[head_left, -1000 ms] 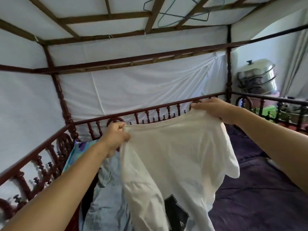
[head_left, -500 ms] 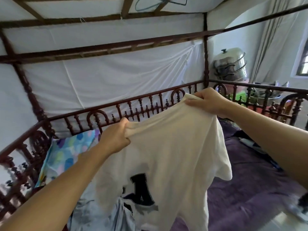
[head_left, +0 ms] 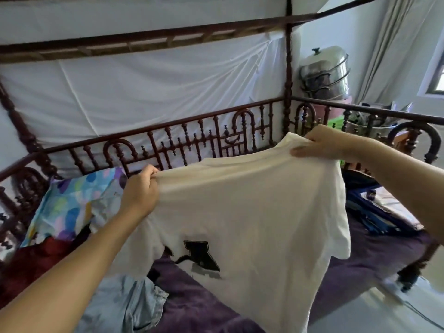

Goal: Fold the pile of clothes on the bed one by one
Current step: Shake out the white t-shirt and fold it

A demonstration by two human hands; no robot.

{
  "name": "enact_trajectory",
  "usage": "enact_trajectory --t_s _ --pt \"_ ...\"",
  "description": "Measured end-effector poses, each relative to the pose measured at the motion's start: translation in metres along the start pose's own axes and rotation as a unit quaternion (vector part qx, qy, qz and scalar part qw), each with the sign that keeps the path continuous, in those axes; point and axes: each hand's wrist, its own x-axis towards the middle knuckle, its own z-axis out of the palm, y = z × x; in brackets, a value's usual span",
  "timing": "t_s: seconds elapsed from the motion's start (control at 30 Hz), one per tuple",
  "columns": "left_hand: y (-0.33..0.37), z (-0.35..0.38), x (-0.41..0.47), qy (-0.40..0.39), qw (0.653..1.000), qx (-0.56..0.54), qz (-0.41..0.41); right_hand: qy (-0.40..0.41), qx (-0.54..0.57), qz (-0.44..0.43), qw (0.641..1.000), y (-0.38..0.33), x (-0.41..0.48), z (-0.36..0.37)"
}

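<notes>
A white T-shirt (head_left: 252, 212) with a black print hangs spread in the air above the bed. My left hand (head_left: 140, 191) grips one shoulder of it and my right hand (head_left: 322, 145) grips the other, a bit higher. Its lower part drapes down toward the purple bedspread (head_left: 197, 306). At the left lies a pile of clothes: a colourful spotted cloth (head_left: 69, 203), a dark red garment (head_left: 31, 265) and a light blue denim piece (head_left: 125, 306).
A dark carved wooden rail (head_left: 192, 140) runs round the bed, with a post (head_left: 287, 92) at the far corner. Folded blue clothes (head_left: 377, 212) lie at the bed's right side. A steel steamer pot (head_left: 324, 73) stands beyond the rail.
The view has tilted down and turned right. Both hands have lowered the shirt a little and spread it wider; the pile at the left shows more.
</notes>
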Motion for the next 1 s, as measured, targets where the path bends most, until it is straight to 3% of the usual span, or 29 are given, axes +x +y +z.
enact_trajectory --t_s 0.1,0.2,0.3,0.4,0.53,0.7,0.83,1.0 --pt "0.029 0.020 -0.028 -0.109 0.987 0.088 0.080 0.044 0.021 -0.002 0.999 0.060 -0.002 0.009" --pt "0.048 0.039 -0.047 -0.175 0.979 0.089 0.061 0.103 0.058 -0.022 0.993 0.109 -0.006 0.022" --pt "0.055 0.053 -0.056 -0.227 0.973 -0.026 -0.019 0.194 0.111 -0.020 0.974 0.146 -0.009 0.030" --pt "0.051 0.058 -0.057 -0.284 0.941 -0.151 -0.103 0.269 0.134 -0.029 0.953 0.168 -0.003 0.026" --pt "0.043 0.080 -0.040 -0.256 0.911 -0.265 -0.185 0.314 0.121 -0.058 0.940 0.188 0.018 0.015" --pt "0.035 0.166 -0.013 -0.143 0.936 -0.244 -0.209 0.250 0.062 -0.055 0.965 0.215 0.084 0.042" --pt "0.007 0.248 0.003 -0.113 0.968 -0.120 -0.192 0.153 0.010 -0.017 0.988 0.255 0.154 0.101" --pt "-0.038 0.352 0.024 -0.110 0.965 -0.045 -0.232 0.078 -0.021 0.017 0.997 0.312 0.246 0.187"
